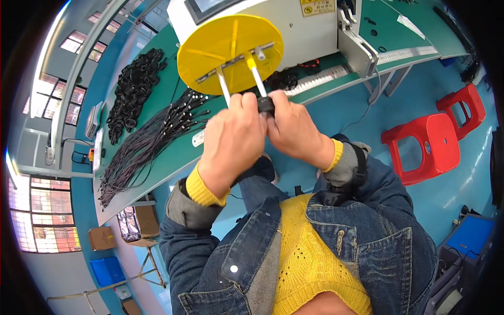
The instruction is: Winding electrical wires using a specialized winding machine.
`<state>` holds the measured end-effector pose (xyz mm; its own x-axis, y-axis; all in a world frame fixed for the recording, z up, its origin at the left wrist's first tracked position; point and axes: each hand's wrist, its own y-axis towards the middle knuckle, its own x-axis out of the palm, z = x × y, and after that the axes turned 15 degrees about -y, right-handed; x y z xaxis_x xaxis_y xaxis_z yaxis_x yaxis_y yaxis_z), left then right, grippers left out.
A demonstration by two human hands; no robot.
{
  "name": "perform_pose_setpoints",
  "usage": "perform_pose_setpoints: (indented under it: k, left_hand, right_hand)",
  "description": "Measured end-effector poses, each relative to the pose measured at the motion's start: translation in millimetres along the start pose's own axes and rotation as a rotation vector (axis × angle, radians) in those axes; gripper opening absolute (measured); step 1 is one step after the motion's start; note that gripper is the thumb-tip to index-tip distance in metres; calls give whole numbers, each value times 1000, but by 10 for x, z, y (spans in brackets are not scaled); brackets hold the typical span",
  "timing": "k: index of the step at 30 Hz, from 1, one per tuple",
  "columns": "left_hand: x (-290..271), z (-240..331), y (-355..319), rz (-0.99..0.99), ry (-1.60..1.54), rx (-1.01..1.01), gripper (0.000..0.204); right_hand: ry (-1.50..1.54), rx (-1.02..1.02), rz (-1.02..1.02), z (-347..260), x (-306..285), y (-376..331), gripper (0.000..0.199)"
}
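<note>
In front of me a round yellow disc (210, 50) is mounted on a white machine (310, 37). Two metal rods stick out of it toward me, a left rod (223, 86) and a right rod (256, 76). My left hand (235, 137) is closed by the rod ends, its fingers curled and partly hidden. Pinched between thumb and fingers of my right hand (296, 127) is a small black bundle (266, 106), which looks like coiled cable. It sits at the end of the right rod, and the left thumb is close against it.
On the green table (173, 157), long dark cables (147, 142) lie left, with a heap of black coils (134, 89) behind them. A metal ruler (325, 77) runs along the right edge. Red stools (428, 149) stand right, and cardboard boxes (102, 238) lower left.
</note>
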<state>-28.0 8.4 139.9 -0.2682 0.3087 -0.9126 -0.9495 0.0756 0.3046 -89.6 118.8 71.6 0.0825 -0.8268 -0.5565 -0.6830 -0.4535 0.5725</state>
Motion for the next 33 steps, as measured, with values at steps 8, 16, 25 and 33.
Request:
perform_pose_setpoints:
  k: [8, 16, 25, 33]
  left_hand:
    - [543, -216, -554, -131, -698, -458, 31]
    - [666, -299, -656, -430, -2104, -917, 47]
    - [734, -467, -595, -847, -1620, -1119, 27]
    - [1166, -371, -899, -653, -1467, -727, 12]
  right_hand:
    - [-71, -122, -229, 372, 191, -279, 15]
    - [169, -5, -388, 347, 322, -477, 13]
    - [-195, -123, -583, 425, 326, -602, 15]
    - [56, -183, -436, 481, 389, -713, 23]
